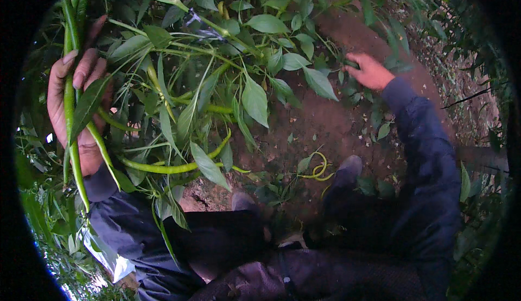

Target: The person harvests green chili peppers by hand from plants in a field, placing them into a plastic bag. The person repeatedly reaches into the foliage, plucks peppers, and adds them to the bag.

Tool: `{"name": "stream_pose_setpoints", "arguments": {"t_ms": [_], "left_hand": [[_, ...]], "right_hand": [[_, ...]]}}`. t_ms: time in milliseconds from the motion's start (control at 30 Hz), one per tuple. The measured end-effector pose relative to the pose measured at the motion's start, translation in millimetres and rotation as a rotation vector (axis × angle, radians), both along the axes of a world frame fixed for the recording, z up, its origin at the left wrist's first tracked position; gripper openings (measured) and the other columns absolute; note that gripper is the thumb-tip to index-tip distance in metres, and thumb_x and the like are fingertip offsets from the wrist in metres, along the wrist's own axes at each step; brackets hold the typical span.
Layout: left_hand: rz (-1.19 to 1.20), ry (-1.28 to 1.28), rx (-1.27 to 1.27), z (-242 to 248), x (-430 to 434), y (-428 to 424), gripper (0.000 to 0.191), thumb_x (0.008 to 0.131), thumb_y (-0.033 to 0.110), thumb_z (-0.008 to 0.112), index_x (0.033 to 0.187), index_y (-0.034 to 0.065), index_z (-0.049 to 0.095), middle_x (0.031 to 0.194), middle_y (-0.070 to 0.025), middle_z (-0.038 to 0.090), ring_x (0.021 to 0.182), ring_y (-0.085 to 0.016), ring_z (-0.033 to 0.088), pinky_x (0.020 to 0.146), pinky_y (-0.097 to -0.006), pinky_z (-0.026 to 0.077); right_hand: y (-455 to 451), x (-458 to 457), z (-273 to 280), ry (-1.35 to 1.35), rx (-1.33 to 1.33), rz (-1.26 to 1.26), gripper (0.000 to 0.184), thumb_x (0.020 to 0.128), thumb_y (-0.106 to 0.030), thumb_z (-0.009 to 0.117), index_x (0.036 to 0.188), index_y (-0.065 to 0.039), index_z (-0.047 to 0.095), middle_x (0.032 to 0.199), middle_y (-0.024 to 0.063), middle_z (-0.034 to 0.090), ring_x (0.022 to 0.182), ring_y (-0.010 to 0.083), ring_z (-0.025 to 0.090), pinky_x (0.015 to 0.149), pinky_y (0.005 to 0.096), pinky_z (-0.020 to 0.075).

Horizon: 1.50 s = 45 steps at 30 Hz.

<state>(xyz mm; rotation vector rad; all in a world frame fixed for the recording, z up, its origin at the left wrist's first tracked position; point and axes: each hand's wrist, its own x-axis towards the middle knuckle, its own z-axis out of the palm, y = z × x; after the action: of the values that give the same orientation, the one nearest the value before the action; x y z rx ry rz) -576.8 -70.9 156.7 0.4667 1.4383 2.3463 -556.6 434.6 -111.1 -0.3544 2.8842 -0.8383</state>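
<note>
Several long green chili peppers (pixel 69 110) lie in my left hand (pixel 87 69) at the upper left, its fingers curled round them among the leaves. To its right spreads a pepper plant (pixel 211 53), its stem tied with a dark strip (pixel 209 32). More peppers hang from it, one long and curved (pixel 167 167). My right hand (pixel 368 71) reaches to the plant's right edge, thumb and finger near a small dark green thing at a leafy tip; whether they grip it cannot be told.
Bare brown soil (pixel 301 130) lies between the plants, with thin curled yellow-green peppers (pixel 319 171) on it near my shoe (pixel 351 166). Another leafy row (pixel 468 36) stands at the right. A pale plastic sheet (pixel 108 256) shows at the lower left.
</note>
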Motion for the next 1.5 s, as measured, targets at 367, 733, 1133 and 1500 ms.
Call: {"name": "stream_pose_setpoints", "arguments": {"t_ms": [367,733,1133,1500], "left_hand": [[0.02,-0.037,0.042,-4,2,5,0.062,0.1,0.013,0.049,0.152,-0.0099,0.023,0.068,-0.0018,0.04,0.06,-0.01,0.036,0.049,-0.0223,0.035],[0.082,-0.033,0.022,-6,7,12,0.063,0.1,0.014,0.049,0.153,-0.0079,0.022,0.068,-0.0011,0.042,0.06,-0.009,0.038,0.048,-0.022,0.035],[0.169,0.005,-0.009,-6,15,28,0.055,0.096,0.017,0.055,0.141,-0.0117,0.041,0.066,0.0029,0.04,0.056,-0.007,0.032,0.048,-0.022,0.026],[0.046,-0.049,0.171,-11,14,27,0.057,0.097,0.016,0.047,0.146,-0.0122,0.035,0.064,0.0021,0.04,0.052,-0.008,0.035,0.047,-0.0239,0.033]], "right_hand": [[-22,5,21,-0.153,-0.282,-0.165,0.062,0.102,-0.038,0.052,0.137,0.012,0.05,0.105,0.017,0.068,0.089,0.026,0.063,0.09,0.0357,0.0497],[-12,16,-10,0.017,-0.094,-0.067,0.053,0.103,-0.027,0.044,0.141,0.01,0.043,0.139,0.0305,0.053,0.131,0.0421,0.051,0.11,0.0433,0.0399],[-28,10,-27,0.151,-0.178,-0.404,0.041,0.1,-0.019,0.053,0.134,0.004,0.054,0.129,0.0277,0.06,0.123,0.0418,0.056,0.105,0.0423,0.0438],[-179,125,41,-0.748,-0.004,0.813,0.059,0.099,-0.049,0.052,0.135,-0.002,0.052,0.122,0.0227,0.065,0.103,0.0416,0.065,0.089,0.0478,0.0528]]}}
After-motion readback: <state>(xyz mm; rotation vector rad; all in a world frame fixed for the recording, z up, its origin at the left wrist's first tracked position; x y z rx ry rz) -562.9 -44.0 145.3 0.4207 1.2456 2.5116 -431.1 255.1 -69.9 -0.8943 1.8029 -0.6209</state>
